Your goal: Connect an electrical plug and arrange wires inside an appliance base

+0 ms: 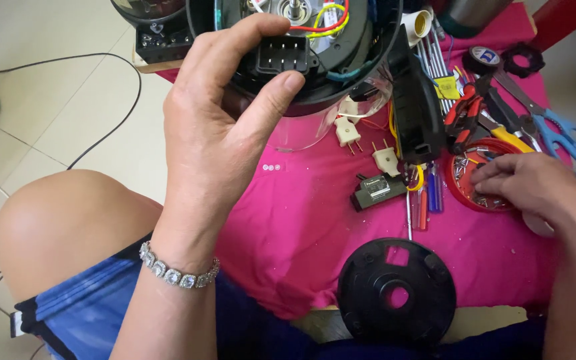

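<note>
Screws (485, 195) lie in a red lid (460, 190) on the right side of the tabletop (288, 227), and the right hand (531, 187) rests on them, fingertips pressed together as if pinching one. Up and to the left, the left hand (218, 133) holds the black motor base (341, 60), thumb and finger closed on its plug socket (281, 55). Pink cloth lies bare between both hands. Scissors (561, 133) sit just behind the lid.

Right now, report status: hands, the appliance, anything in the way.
Left hand grips black connector block on upturned appliance base. Right hand picks in red screw dish. Plugs, pliers alongside.
</note>
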